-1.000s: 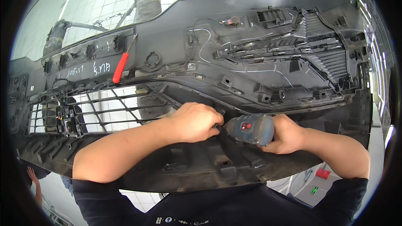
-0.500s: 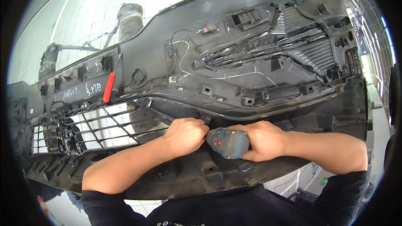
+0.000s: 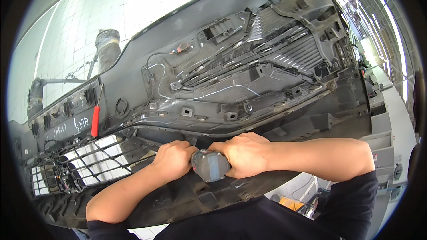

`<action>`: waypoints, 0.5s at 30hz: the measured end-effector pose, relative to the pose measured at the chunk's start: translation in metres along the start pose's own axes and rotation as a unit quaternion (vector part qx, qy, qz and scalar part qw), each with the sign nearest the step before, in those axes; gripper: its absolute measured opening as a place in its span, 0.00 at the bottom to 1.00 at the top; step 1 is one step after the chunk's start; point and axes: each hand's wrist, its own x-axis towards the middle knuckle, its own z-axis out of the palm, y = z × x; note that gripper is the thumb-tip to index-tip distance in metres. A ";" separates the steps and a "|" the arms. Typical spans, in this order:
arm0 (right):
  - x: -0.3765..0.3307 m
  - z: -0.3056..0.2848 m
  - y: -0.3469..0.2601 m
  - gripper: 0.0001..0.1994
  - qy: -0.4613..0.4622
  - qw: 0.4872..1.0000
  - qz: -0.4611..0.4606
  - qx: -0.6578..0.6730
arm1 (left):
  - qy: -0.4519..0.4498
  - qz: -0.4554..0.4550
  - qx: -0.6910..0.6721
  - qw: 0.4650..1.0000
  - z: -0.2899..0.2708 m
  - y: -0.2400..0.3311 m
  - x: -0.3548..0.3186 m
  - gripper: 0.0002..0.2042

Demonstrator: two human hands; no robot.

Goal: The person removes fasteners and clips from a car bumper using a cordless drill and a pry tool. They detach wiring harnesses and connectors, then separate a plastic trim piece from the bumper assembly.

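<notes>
A large black car bumper point(image 3: 114, 79) lies in front of me with its inner side up. Near its close edge my right hand point(image 3: 247, 154) is wrapped round a dark grey and blue power drill point(image 3: 211, 167), whose rounded back end faces up. The drill's handle and tip are hidden. Directly beside the drill, my left hand point(image 3: 173, 159) is closed, knuckles up, against the bumper's lower part. What its fingers hold is hidden. A screwdriver with a red handle point(image 3: 95, 123) rests on the bumper, farther off to the left.
A black grille point(image 3: 100, 162) fills the bumper's left part. Thin wiring point(image 3: 161, 68) runs over its inner side. Wrapped stand posts point(image 3: 108, 52) rise behind the far edge. Grey cabinets point(image 3: 386, 144) line the right side. A yellow object point(image 3: 291, 203) lies below my right arm.
The view has turned, so the bumper appears shifted left and tilted more. The drill has tipped and now shows its back end more squarely. Both hands stay close together around it.
</notes>
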 end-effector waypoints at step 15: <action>-0.140 -0.055 0.040 0.14 0.347 0.836 0.071 0.419 | -0.023 -0.239 -0.613 0.753 -0.050 0.022 0.072 0.03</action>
